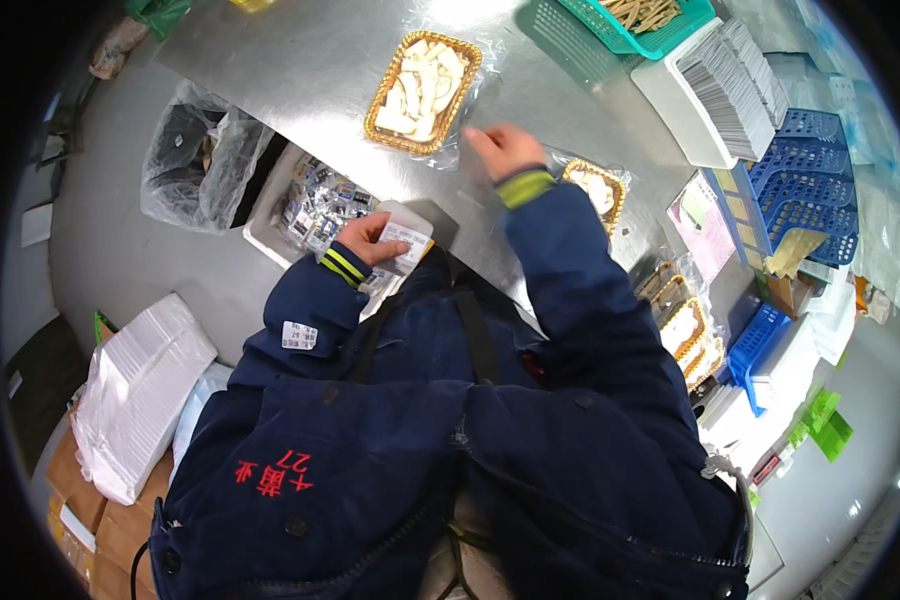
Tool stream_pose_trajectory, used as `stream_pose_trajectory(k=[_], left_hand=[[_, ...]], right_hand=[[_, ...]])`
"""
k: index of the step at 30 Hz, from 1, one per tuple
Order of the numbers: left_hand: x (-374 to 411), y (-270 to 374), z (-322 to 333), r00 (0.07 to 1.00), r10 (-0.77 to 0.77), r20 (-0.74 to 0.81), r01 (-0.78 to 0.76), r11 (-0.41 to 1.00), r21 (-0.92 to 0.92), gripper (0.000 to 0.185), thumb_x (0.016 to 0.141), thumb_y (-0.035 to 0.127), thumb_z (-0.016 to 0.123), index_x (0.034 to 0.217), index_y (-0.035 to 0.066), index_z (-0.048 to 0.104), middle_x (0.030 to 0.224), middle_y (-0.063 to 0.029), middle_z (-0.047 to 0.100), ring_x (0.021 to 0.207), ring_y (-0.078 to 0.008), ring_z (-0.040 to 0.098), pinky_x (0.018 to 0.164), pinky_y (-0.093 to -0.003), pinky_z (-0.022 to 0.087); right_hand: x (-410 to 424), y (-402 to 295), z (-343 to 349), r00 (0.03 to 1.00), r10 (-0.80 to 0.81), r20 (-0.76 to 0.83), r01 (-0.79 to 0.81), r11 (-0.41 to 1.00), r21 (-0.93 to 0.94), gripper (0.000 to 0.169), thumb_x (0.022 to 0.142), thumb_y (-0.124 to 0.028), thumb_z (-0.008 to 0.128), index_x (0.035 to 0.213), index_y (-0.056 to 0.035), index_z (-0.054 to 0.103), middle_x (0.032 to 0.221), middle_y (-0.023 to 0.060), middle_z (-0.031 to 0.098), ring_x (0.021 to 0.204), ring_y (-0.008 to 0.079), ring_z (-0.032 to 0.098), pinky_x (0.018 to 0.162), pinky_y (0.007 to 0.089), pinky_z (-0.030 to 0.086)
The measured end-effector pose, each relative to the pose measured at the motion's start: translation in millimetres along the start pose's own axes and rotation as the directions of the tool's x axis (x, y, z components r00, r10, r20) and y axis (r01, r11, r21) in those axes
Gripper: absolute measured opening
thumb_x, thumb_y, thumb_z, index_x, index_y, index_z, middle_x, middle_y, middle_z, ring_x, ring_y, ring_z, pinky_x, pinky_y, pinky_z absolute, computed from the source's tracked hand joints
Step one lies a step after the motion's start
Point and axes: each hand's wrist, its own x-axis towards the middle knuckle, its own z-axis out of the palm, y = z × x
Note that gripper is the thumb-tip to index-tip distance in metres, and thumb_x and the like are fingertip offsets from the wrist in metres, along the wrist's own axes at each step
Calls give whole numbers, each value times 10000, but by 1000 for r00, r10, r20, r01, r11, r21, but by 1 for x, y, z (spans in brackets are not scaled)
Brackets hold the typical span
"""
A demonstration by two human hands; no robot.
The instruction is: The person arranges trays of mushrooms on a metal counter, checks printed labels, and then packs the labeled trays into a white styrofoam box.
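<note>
Printed white labels [409,249] are pinched between the thumb and fingers of my left hand [375,238], close to my waist. Under that hand stands a white foam box [270,241] of small packets [319,202]. My right hand [506,150], blurred, is over the steel table with its fingers curled; whether it holds something small cannot be told. Just beyond it lies a gold-rimmed tray [441,144] of pale sliced food [420,90], with clear film around it. A second gold-rimmed tray [616,214] is partly hidden by my right sleeve.
At the back right are a green basket [664,41] of brownish strips and a white box [667,112] of stacked flat sheets. Blue plastic racks [802,172] flank the table's right side. More wrapped trays [694,330] lie beside my right arm. A plastic-lined bin [195,165] stands left.
</note>
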Motion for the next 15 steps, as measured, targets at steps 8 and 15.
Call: stream_pose_trajectory(k=[8,15], left_hand=[[-5,2,10,997,-18,74,23,998,-66,382,746,-41,622,1114,-11,525,978,-59,615,874,-123,577,789,-249,463],[-2,3,1,999,34,21,-33,998,-56,354,750,-27,624,1093,-11,542,954,-60,622,840,-110,578,761,-249,470]], right_hand=[[28,7,28,940,-104,-324,163,973,161,306,729,-285,589,729,21,571,653,190,592,610,361,570,587,396,451],[-62,76,-43,971,-2,-238,-34,989,-145,359,706,-299,680,587,-14,497,493,94,492,439,169,449,449,316,375]])
